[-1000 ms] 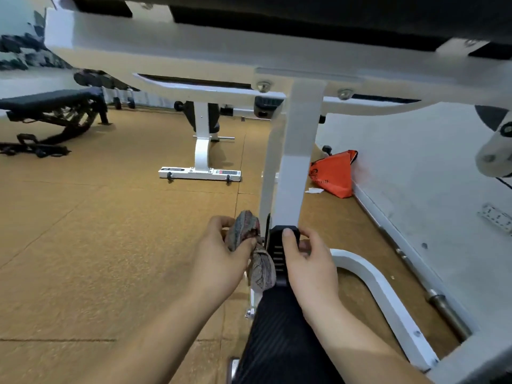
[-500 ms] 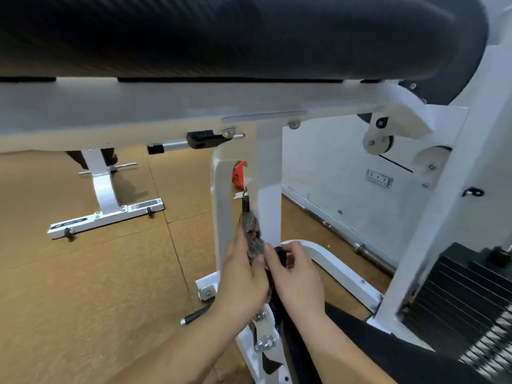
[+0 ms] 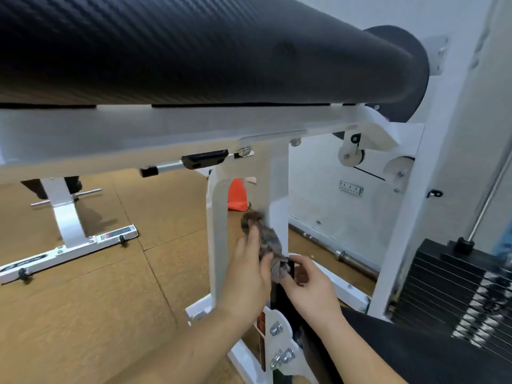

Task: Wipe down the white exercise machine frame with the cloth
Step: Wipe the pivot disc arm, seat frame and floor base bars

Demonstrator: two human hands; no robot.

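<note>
cloth (image 3: 263,239): sitting bunched against the white upright post (image 3: 277,184), mid-height
left hand (image 3: 246,275): gripping the cloth, pressing it onto the post
right hand (image 3: 307,284): fingers curling just below the cloth; can't tell what it is gripping
progress: looking early, only the post is getting wiped; crossbeam (image 3: 138,128) above the post is waiting

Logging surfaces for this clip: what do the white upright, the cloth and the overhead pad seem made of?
White upright: likely painted steel, smooth gloss, bolted joints. Cloth: soft fabric, mottled grey-brown, bunched in folds. Overhead pad: probably vinyl over foam, black carbon-weave texture, dull sheen.
</note>
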